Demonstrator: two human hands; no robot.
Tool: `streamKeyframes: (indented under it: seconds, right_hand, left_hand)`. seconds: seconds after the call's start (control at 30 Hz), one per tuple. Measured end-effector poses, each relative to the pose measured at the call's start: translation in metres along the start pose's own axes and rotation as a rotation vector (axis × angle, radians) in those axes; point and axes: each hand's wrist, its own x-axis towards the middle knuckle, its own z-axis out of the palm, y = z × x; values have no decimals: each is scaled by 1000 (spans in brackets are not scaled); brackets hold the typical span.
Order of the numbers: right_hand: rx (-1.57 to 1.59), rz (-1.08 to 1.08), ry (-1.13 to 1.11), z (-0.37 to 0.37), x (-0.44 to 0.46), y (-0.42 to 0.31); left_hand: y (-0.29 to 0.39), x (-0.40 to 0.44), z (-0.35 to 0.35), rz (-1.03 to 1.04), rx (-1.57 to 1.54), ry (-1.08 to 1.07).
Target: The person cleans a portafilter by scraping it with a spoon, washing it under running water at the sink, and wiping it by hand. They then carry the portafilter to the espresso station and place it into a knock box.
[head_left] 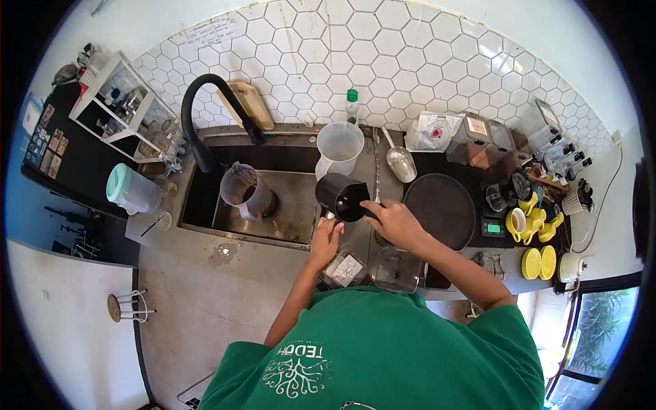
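My right hand is closed around the handle of a black pitcher, which is tilted above the counter beside the sink, its dark, shiny inside showing. Just below the pitcher, my left hand has its fingers curled; what they hold, if anything, is hidden. Behind the pitcher stands a translucent white plastic jug. A second translucent jug, with brownish residue inside, sits in the sink. Close to my body are a clear container with white packets and another clear container.
A black faucet arches over the sink. To the right lie a metal scoop, a round dark tray, a scale and yellow cups. A mint-lidded jug stands left. A green-capped bottle is by the wall.
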Motion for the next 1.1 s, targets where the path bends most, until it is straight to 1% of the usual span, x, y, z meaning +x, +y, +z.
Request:
streamKeyframes:
  seconds: [0.03,0.1,0.13,0.2,0.23,0.27,0.33,0.37,0.43,0.47,0.5,0.53,0.57,0.6,0.67,0.73,0.77,0.8,0.83,0.87,0.9,0.93,0.97,1.0,1.03,1.07,1.1]
  right_hand:
    - [0,0,0,2,0,2]
    - [204,106,-41,4,2,9]
    - [204,107,-40,3,4,11]
    - [750,609,-206,1,8,14]
    - [926,695,-192,7,7,20]
    - [925,691,-193,10,4,25]
    - [1221,723,-188,13,2,31]
    - [1215,731,-198,11,2,30]
    - [1307,791,-169,4,-2,28]
    - [1298,767,-201,2,-5,29]
    - [1306,771,-177,0,-8,30]
    - [1307,775,-155,-2,-12,29]
    - [1283,757,-182,-6,-16,25]
    - [1322,770,-158,-12,-18,22]
    - [1379,763,-133,-17,-25,24]
    - [1368,779,-115,-24,-29,23]
    - [1348,785,-132,-28,-28,22]
    - [1314,784,-95,-32,-27,21]
    - [1284,781,-54,-34,-25,19]
    - [1278,787,-60,-34,-23,17]
    - [1076,745,-36,-33,-18,15]
    - [876,700,-10,-33,-13,11]
    - [709,720,36,-33,-6,5]
    - [706,726,44,-33,-1,3]
    - [426,526,97,-33,3,2]
    - [146,323,144,-34,8,0]
    - [134,293,143,-43,12,-11]
  left_hand:
    - [0,-1,0,0,0,0]
    - [1,-2,-1,-9,43,-32]
    - [2,-2,-1,-9,42,-32]
    - [6,-3,-2,-77,-24,-15]
    - [5,-4,0,-78,-24,-14]
    - [3,-4,2,-51,-4,-19]
    - [3,-2,0,-23,34,6]
    - [7,-2,2,-15,21,5]
    - [9,2,0,-16,21,45]
    - [9,3,1,-58,20,8]
    - [9,3,0,-103,11,-28]
    - [10,1,-2,-114,6,10]
    - [11,0,-3,-166,-15,-19]
    - [14,3,-4,-204,-40,-51]
    - [19,9,-4,-156,-59,-9]
    - [19,10,0,-82,-124,-81]
    - [17,12,3,-88,-87,-96]
    - [18,15,5,-99,-103,-86]
    - [20,18,7,-144,-107,-123]
    - [22,20,9,-185,-106,-165]
    - [23,22,13,-94,-63,-134]
    - [23,23,16,-90,-67,-137]
    - [24,23,19,-3,-52,-145]
    - [26,24,21,86,-39,-152]
    - [22,26,26,23,-55,-184]
    - [20,27,28,31,-59,-187]
    - [18,27,29,-27,-98,-188]
